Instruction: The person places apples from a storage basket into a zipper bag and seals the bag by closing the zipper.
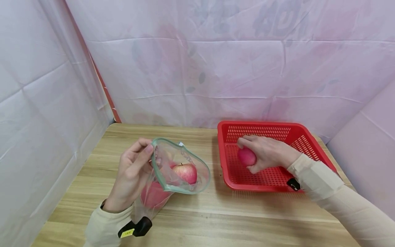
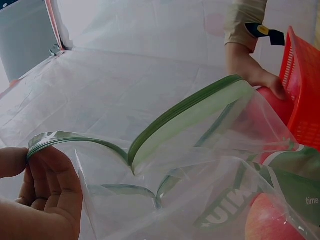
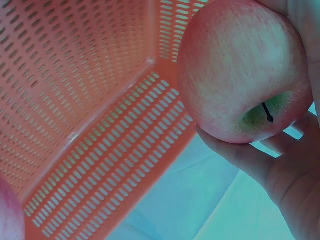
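Observation:
My left hand (image 1: 132,175) pinches the green-edged rim of a clear zip bag (image 1: 203,171) between thumb and fingers. The bag's mouth gapes toward the basket. Inside lies a red and yellow apple (image 1: 186,172), stem end up, with more red fruit (image 1: 154,195) showing through the plastic below it. My right hand (image 1: 270,152) grips another apple (image 1: 247,157) over the left part of a red plastic basket (image 1: 262,187). Close up in the right wrist view, fingers and thumb wrap that apple (image 3: 240,65), its dark stem visible.
The basket has slotted walls and stands at the right on a wood-grain table (image 1: 191,226). Pale printed cloth (image 1: 228,75) hangs behind the table and along both sides. Part of a pink round thing (image 3: 9,215) enters the right wrist view's lower left corner.

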`<state>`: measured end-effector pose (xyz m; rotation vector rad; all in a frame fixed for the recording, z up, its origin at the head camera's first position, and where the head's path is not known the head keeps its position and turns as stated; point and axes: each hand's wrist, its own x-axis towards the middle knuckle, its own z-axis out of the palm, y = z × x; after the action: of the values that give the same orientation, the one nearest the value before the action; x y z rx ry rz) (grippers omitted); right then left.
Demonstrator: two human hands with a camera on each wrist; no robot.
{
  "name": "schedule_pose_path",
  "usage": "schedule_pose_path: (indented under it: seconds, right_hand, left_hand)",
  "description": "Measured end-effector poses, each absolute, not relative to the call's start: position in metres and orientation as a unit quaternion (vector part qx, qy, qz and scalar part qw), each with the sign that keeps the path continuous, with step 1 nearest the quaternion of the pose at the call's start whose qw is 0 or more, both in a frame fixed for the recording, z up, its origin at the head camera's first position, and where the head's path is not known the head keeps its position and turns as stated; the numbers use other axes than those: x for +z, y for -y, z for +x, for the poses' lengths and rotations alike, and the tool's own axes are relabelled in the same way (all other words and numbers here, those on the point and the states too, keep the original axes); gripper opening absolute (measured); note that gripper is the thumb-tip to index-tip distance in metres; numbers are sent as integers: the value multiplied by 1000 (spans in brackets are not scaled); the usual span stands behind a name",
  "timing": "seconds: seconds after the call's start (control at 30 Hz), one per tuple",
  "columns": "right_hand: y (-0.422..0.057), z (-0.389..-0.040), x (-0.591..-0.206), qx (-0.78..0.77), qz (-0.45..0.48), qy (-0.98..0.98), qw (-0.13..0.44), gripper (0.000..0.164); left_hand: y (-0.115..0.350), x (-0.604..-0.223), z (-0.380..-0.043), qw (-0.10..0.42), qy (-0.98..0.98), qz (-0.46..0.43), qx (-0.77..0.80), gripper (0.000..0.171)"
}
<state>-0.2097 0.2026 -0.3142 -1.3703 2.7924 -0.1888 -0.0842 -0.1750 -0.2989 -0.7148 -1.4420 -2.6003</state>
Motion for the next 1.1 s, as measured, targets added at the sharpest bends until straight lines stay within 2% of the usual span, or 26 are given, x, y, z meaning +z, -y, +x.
schedule_pose_path:
  seconds: [0.43,1.1]
  right_hand:
    - [-193,-202,-305,-71,-451,-889,-37,56]
    - [-186,-193,-292,-76,-448,-889,-55,58]
  left_hand:
    - [175,-299,-84,41,474,-233,-848,26]
    - [176,-301,-85,39,465,-242,-850,25]
